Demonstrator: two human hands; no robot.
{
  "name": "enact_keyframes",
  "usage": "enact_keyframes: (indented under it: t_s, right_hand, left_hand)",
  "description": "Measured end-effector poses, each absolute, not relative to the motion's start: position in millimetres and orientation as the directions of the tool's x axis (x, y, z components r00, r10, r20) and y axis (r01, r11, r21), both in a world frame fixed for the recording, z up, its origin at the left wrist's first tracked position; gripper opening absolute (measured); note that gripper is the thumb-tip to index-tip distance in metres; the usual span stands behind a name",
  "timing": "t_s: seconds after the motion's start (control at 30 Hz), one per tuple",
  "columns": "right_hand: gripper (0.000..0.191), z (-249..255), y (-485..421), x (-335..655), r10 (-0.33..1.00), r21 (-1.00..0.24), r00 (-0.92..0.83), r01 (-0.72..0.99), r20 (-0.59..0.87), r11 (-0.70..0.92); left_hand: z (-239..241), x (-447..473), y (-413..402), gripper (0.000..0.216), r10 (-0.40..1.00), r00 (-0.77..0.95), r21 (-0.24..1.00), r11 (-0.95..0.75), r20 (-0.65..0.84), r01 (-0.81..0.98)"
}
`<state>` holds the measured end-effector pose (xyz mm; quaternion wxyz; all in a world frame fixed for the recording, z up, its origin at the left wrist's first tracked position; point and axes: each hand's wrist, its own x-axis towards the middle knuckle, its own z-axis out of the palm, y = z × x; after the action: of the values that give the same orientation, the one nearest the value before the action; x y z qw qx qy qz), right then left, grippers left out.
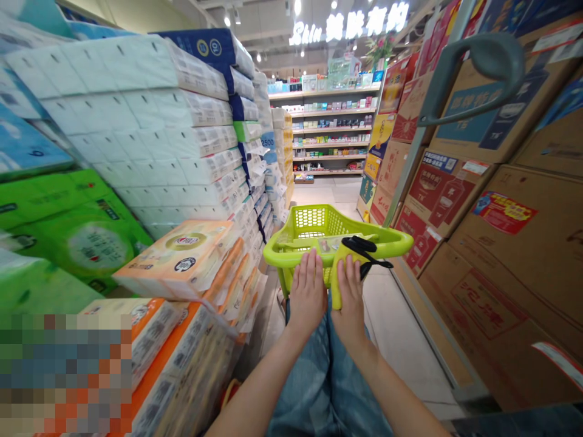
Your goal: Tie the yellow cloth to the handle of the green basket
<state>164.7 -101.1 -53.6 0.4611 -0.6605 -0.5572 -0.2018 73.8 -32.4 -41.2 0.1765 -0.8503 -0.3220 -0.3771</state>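
A lime-green plastic shopping basket (314,227) with perforated walls stands in front of my knees. My left hand (310,288) lies against its near rim, back of the hand toward me, fingers stretched out side by side. Just to the right, my right hand (350,294) has its fingers curled over the yellow-green basket handle (336,282). A black piece (359,246) with a thin strap-like end sits on top of that handle; its kind I cannot make out. Inside the basket, behind the rim, is a flat clear-looking item (328,244), partly hidden.
Tissue packs (182,243) rise in tall stacks along the left. Cardboard cartons (510,243) are piled on the right, behind a grey metal post with a curved handle (496,73). Pale tiled floor (325,193) leads to shelves of small goods (332,124).
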Motion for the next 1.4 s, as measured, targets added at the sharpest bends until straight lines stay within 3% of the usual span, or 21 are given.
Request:
enact_keyframes:
  t_s: [0.17,0.3,0.37,0.47,0.57,0.67,0.73,1.0,1.1,1.23,1.4]
  right_hand:
    - [0.077,-63.9,-107.3,186.9,0.620,-0.063,-0.023,0.991,0.784,0.115]
    - [0.075,-65.4,-122.0,231.7,0.605,0.034,-0.082,0.995,0.792,0.091]
    - [0.076,-65.3,-127.7,248.2,0.555,-0.006,-0.030,0.998,0.831,0.064]
    - [0.077,-62.6,-131.2,251.6,0.486,-0.180,0.136,0.983,0.863,0.044]
    - [0.078,-56.1,-127.0,227.9,0.461,-0.394,0.333,0.918,0.823,0.040]
    - [0.083,-50.5,-116.3,192.8,0.491,-0.481,0.408,0.876,0.770,0.027]
    - [0.085,-49.7,-108.7,174.0,0.540,-0.429,0.345,0.903,0.768,0.032]
    - [0.079,-59.3,-111.0,189.2,0.631,-0.004,-0.053,0.996,0.774,0.089]
    - [0.077,-60.0,-122.0,219.7,0.620,0.062,-0.093,0.996,0.779,0.071]
    - [0.078,-58.3,-130.6,247.4,0.514,-0.111,0.103,0.994,0.852,-0.015]
    - [0.081,-52.9,-122.4,230.0,0.447,-0.389,0.343,0.921,0.826,0.011]
  left_hand:
    - [-40.4,72.1,-32.6,0.062,0.409,0.509,-0.054,-0.737,0.758,0.673]
    - [-39.7,74.9,-33.6,0.063,0.410,0.511,-0.054,-0.738,0.756,0.672]
    - [-39.5,76.2,-34.1,0.063,0.406,0.510,-0.061,-0.735,0.758,0.676]
    - [-39.2,77.2,-34.7,0.061,0.398,0.505,-0.072,-0.728,0.766,0.682]
    - [-39.4,77.6,-34.9,0.060,0.399,0.502,-0.072,-0.725,0.767,0.685]
    - [-40.1,77.2,-34.2,0.061,0.405,0.500,-0.068,-0.722,0.765,0.689]
    - [-40.8,76.3,-33.2,0.061,0.406,0.502,-0.070,-0.721,0.764,0.690]
    - [-42.7,74.3,-30.8,0.061,0.398,0.506,-0.066,-0.733,0.765,0.677]
    - [-41.9,75.6,-31.8,0.063,0.397,0.508,-0.065,-0.736,0.765,0.673]
    - [-41.9,77.0,-32.3,0.063,0.389,0.501,-0.066,-0.736,0.773,0.674]
    - [-42.5,78.3,-32.3,0.062,0.399,0.487,-0.051,-0.731,0.777,0.680]
